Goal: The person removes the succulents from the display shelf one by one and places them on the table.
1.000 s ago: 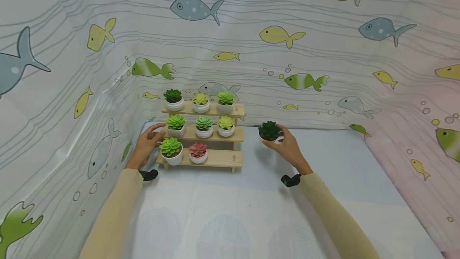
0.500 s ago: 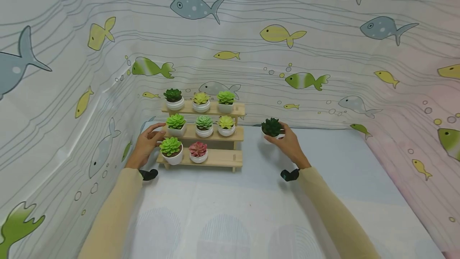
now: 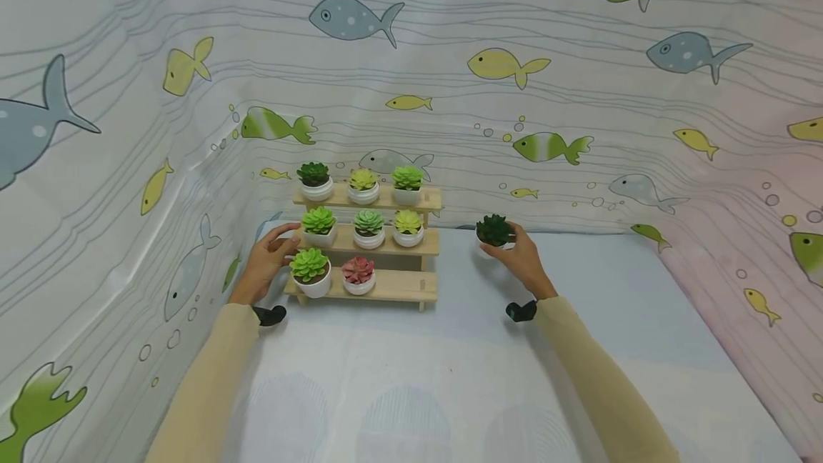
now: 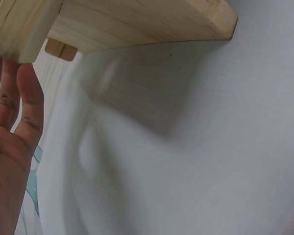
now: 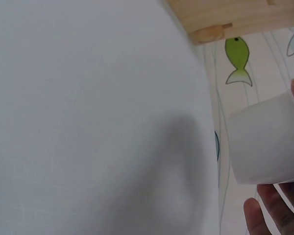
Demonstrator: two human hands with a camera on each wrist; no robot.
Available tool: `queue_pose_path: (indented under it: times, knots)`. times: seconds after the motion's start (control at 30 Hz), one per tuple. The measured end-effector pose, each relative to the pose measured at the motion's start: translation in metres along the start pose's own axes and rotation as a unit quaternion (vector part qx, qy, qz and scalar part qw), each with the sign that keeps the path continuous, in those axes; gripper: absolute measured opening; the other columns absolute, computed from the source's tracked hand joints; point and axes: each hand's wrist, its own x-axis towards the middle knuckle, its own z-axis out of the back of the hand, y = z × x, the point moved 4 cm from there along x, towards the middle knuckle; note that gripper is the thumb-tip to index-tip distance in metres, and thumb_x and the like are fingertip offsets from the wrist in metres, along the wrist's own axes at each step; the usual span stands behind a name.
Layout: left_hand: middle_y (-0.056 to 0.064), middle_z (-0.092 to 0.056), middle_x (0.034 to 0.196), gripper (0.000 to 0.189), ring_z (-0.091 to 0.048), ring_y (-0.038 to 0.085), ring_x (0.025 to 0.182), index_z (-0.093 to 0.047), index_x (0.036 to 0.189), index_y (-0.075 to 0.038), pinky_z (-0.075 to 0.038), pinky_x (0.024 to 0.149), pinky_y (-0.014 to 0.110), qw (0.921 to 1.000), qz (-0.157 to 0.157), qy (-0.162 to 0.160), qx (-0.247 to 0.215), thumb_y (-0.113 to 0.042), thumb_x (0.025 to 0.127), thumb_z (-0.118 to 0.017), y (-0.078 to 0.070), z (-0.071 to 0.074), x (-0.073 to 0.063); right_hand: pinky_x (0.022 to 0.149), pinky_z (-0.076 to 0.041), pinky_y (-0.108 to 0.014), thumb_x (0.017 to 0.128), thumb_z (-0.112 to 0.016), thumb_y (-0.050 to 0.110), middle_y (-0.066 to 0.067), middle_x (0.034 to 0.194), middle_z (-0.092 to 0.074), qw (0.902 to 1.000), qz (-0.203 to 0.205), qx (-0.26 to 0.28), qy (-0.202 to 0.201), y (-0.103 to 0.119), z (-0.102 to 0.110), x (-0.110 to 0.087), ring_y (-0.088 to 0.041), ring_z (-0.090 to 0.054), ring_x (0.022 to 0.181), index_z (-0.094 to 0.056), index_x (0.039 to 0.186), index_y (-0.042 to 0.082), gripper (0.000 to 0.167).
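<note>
My right hand (image 3: 526, 260) grips a dark green potted succulent (image 3: 493, 230) by its white pot, held in the air right of a three-tier wooden plant stand (image 3: 400, 285). In the right wrist view the round white pot (image 5: 266, 143) is tilted, with fingertips around it. The left hand (image 3: 260, 266) holds the left end of the stand's middle tier. Up close in the left wrist view, its fingers (image 4: 30, 100) meet the end of a board (image 4: 24, 29), some tips hidden behind it. A bright green succulent (image 3: 311, 268) and a red succulent (image 3: 358, 274) sit on the bottom tier.
The middle tier bears a green succulent (image 3: 318, 223), a pale green one (image 3: 368, 226) and a yellow-green one (image 3: 408, 226). Three more pots stand on the top tier (image 3: 436, 198). A fish-printed cloth (image 3: 411, 131) hangs behind and beside the pale table (image 3: 386, 363).
My right hand has carried the dark green succulent slightly to the right, away from the stand. The left hand stays at the stand's left end. The head view has shifted slightly.
</note>
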Motion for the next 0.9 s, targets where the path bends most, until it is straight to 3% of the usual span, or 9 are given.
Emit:
queue_pose_path:
  times: [0.23,0.43,0.57,0.9]
  knots:
    - [-0.004,-0.067,0.106,0.058,-0.065,0.012,0.094,-0.052,0.151,-0.016,-0.056,0.077,0.027,0.9999,-0.008,-0.003,-0.014,-0.038,0.100,-0.070,0.002,0.000,0.001,0.111,-0.037,-0.060,0.087,-0.081,0.052,-0.021,0.153,-0.043,0.9999,-0.005,-0.011,0.001,-0.004,-0.003,0.007,-0.039,-0.043,0.139,-0.028,0.160,0.006,0.102]
    - [-0.005,-0.067,0.107,0.058,-0.065,0.012,0.096,-0.054,0.150,-0.021,-0.055,0.078,0.026,0.9998,-0.016,-0.003,-0.010,-0.042,0.098,-0.070,0.012,0.002,0.008,0.113,-0.035,-0.058,0.088,-0.081,0.047,-0.023,0.157,-0.039,0.9998,-0.021,-0.007,0.001,-0.004,-0.006,0.012,-0.039,-0.039,0.144,-0.025,0.162,0.006,0.101]
    - [-0.006,-0.068,0.107,0.057,-0.065,0.012,0.096,-0.053,0.151,-0.016,-0.056,0.079,0.028,0.9998,-0.017,0.000,-0.009,-0.037,0.100,-0.070,0.002,0.001,0.002,0.114,-0.034,-0.058,0.089,-0.081,0.046,-0.023,0.158,-0.038,0.9997,-0.022,0.000,0.002,-0.009,-0.008,0.017,-0.039,-0.038,0.144,-0.024,0.162,0.006,0.101]
    - [-0.003,-0.064,0.112,0.058,-0.064,0.013,0.099,-0.050,0.153,-0.013,-0.056,0.082,0.029,0.9997,-0.024,0.004,-0.004,-0.034,0.102,-0.068,-0.005,0.001,-0.003,0.116,-0.032,-0.058,0.087,-0.081,0.049,-0.021,0.160,-0.036,0.9994,-0.035,-0.002,0.002,-0.014,-0.014,0.024,-0.038,-0.035,0.146,-0.024,0.162,0.007,0.103]
